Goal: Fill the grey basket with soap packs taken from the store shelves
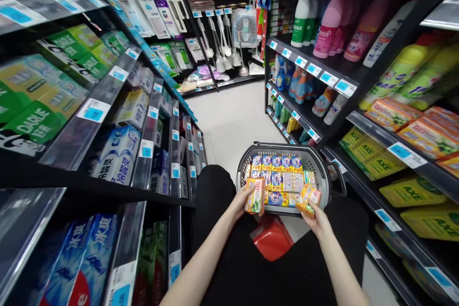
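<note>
My left hand (241, 202) is closed on an orange-and-white soap pack (255, 195), held over the near left part of a grey shopping basket (285, 147). At the basket's near right, my right hand (318, 220) grips another orange soap pack (307, 199), which is tilted. Rows of small yellow-and-blue soap packs (276, 180) fill much of the basket, some with pale sides facing up. The two held packs cover part of the rows beneath them. The basket's black handle (337, 179) lies folded out to the right.
Orange soap packs (428, 129) like the held ones sit on the right shelf, above yellow AXE packs (366, 153). Toothpaste boxes (118, 153) line the left shelves. A red object (272, 239) is between my knees. Pale floor (229, 119) runs to cleaning tools (224, 43) behind.
</note>
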Tool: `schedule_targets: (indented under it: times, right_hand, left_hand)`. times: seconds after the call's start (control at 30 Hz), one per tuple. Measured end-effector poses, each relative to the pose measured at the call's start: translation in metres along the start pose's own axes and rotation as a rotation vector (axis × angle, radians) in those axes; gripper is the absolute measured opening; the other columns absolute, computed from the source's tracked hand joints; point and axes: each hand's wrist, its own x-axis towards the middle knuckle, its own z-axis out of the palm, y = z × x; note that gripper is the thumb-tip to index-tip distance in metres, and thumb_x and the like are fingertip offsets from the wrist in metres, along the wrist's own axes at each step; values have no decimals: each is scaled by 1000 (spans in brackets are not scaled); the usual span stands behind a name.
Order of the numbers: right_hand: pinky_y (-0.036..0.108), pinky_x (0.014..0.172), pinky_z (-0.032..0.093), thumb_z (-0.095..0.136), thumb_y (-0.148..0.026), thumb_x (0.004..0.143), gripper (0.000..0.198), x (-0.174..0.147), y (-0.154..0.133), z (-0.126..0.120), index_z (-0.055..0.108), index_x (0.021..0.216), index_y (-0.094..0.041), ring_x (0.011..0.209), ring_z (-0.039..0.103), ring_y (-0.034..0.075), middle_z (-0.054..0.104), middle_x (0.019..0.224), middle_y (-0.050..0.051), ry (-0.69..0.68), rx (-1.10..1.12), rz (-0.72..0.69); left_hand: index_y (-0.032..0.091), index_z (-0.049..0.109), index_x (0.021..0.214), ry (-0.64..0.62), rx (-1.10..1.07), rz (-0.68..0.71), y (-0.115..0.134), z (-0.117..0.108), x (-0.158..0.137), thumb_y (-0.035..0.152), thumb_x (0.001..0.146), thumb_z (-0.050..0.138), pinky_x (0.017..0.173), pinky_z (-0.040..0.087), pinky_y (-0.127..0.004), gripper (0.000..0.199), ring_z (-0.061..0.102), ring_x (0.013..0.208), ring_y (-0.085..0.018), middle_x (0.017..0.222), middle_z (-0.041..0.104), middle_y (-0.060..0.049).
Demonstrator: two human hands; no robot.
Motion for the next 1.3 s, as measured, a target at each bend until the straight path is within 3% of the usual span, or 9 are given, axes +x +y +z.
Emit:
schedule_targets:
  times: [0.1, 0.2, 0.37, 0.63, 0.87, 1.13, 1.3]
  right_hand:
    - [23, 49, 51, 76, -25, 70, 34, -2, 3, 5, 60, 98, -16, 55, 67, 18, 70, 66, 2, -2, -83, -22]
    - [21, 47, 49, 78, -27, 69, 34, -4, 7, 8, 59, 96, -17, 54, 67, 17, 70, 66, 2, -20, -124, -46]
    - [22, 51, 52, 78, -24, 67, 33, -4, 8, 8, 58, 92, -20, 58, 68, 16, 71, 75, 1, -19, -129, -66]
    - [22, 51, 53, 75, -19, 69, 29, -10, 0, 14, 53, 88, -19, 56, 67, 15, 68, 67, -1, 15, -56, -3]
    - [21, 51, 53, 76, -17, 69, 29, -10, 1, 14, 53, 86, -19, 54, 66, 14, 69, 66, -1, 18, -37, 3]
    - [20, 50, 51, 79, -15, 66, 33, -12, 0, 15, 55, 89, -18, 57, 68, 15, 71, 69, 0, -10, -40, 13]
    - [21, 52, 53, 74, -14, 71, 27, -11, 1, 14, 57, 91, -18, 61, 69, 16, 71, 71, 1, -8, -22, 19]
  left_hand:
    - [4, 63, 91, 128, 101, -109, -3, -4, 7, 25, 71, 79, 63, 57, -33, 33, 67, 71, -27, 85, 69, -20]
    - [4, 64, 90, 109, 159, -81, -7, -6, 10, 19, 71, 78, 67, 57, -33, 28, 68, 74, -28, 86, 69, -19]
    - [6, 64, 90, 59, 270, -82, -12, -8, 12, 25, 65, 85, 69, 57, -31, 38, 68, 78, -28, 85, 70, -17]
    - [10, 60, 89, 107, 447, -64, -16, -10, 13, 35, 58, 92, 62, 56, -29, 52, 68, 70, -25, 83, 70, -14]
    - [11, 57, 89, 82, 458, -60, -18, -13, 14, 41, 51, 94, 66, 57, -32, 61, 68, 71, -26, 86, 70, -14]
    - [12, 58, 90, 41, 477, -77, -17, -12, 12, 41, 56, 91, 70, 57, -33, 56, 68, 72, -26, 81, 69, -13]
    - [13, 56, 90, 42, 495, -88, -18, -13, 11, 43, 57, 91, 67, 56, -33, 57, 67, 69, -26, 77, 69, -11]
